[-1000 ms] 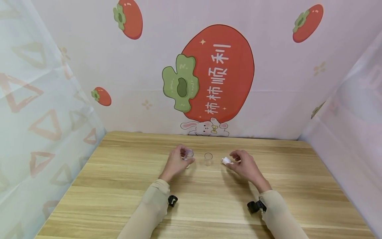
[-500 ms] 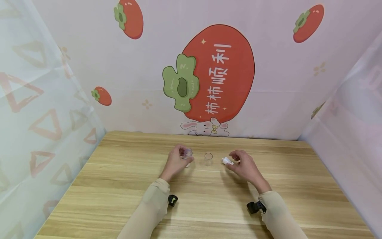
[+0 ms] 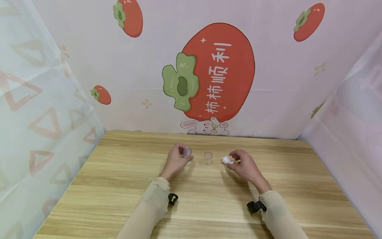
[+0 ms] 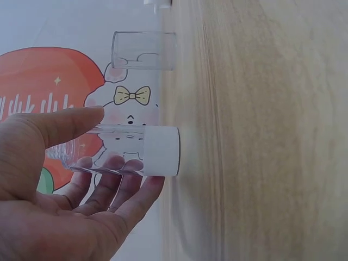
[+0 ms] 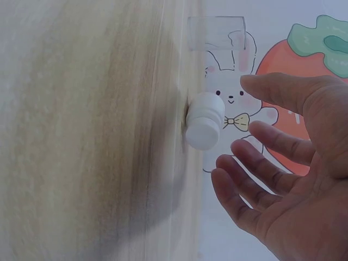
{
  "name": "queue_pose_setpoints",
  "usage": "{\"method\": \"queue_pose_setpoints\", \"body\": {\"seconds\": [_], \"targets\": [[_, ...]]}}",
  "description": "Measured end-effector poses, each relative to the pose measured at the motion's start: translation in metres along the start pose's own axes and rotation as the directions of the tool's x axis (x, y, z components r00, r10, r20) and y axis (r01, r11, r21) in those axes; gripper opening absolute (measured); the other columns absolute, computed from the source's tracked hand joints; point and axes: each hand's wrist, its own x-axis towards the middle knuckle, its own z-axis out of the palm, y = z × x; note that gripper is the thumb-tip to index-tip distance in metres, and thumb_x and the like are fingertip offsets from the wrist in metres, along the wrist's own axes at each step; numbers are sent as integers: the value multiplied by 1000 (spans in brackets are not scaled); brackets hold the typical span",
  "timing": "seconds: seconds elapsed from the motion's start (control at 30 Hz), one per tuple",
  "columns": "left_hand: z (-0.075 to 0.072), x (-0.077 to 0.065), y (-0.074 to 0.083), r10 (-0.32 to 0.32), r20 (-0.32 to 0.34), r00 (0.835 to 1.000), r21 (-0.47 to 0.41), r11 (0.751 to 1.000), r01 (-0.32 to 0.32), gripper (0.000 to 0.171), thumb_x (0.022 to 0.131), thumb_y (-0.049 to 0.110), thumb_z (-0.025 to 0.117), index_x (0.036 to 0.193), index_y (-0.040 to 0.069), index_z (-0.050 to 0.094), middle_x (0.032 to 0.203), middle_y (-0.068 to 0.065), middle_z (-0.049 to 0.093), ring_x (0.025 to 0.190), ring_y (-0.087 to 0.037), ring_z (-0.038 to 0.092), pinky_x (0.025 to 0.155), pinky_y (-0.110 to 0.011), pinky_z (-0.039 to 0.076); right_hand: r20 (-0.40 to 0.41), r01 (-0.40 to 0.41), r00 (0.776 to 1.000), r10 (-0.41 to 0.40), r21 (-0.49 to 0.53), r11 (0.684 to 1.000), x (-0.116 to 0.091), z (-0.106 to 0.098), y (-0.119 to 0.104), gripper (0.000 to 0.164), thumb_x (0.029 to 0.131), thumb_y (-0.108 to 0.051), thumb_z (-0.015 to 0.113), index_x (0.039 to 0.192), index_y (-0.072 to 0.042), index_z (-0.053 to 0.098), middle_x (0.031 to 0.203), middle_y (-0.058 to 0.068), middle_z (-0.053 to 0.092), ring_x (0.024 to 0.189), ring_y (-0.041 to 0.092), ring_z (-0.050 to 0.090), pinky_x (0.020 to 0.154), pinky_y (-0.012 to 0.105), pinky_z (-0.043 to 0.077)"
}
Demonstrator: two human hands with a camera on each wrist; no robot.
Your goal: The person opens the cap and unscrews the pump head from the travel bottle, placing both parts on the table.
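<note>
My left hand (image 3: 176, 161) curls its thumb and fingers round a small clear bottle (image 4: 122, 145) with a threaded neck and white base. The bottle stands upright on the wooden table (image 3: 206, 202), and several fingertips show through its wall. My right hand (image 5: 293, 157) hovers with fingers spread and relaxed, holding nothing. Close in front of its fingertips, a small white bottle-top piece (image 5: 204, 122) with a rounded end lies on its side on the table. Between both hands, a clear open-topped cylinder (image 3: 208, 158) stands upright.
A printed backdrop (image 3: 128, 113) with red fruit and a rabbit rises at the table's far edge. Fabric walls flank the table on both sides. Black wrist cameras (image 3: 254, 207) sit under both forearms.
The bottle in my left hand has shifted slightly left and straightened, its base moving away from me. My right hand and the white piece have barely moved.
</note>
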Motion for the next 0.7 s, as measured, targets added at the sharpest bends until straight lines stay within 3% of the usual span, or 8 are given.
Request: {"method": "queue_pose_setpoints", "body": {"seconds": [0.5, 0.7], "targets": [[1, 3, -3, -5, 10, 1000, -31, 999, 5, 46, 81, 6, 84, 116, 0, 55, 112, -15, 61, 104, -30, 62, 92, -43, 53, 3, 1, 1000, -1, -9, 1000, 1, -1, 0, 41, 89, -16, 79, 123, 2, 64, 116, 18, 63, 103, 34, 62, 86, 50, 55], [-4, 0, -3, 46, 39, 998, -42, 998, -44, 55, 77, 3, 87, 123, -3, 56, 113, -16, 63, 107, -33, 61, 97, -45, 51, 9, 2, 1000, -2, -8, 1000, 0, -3, 0, 41, 90, -17, 79, 123, 2, 64, 117, 18, 63, 103, 34, 62, 86, 50, 55]]}}
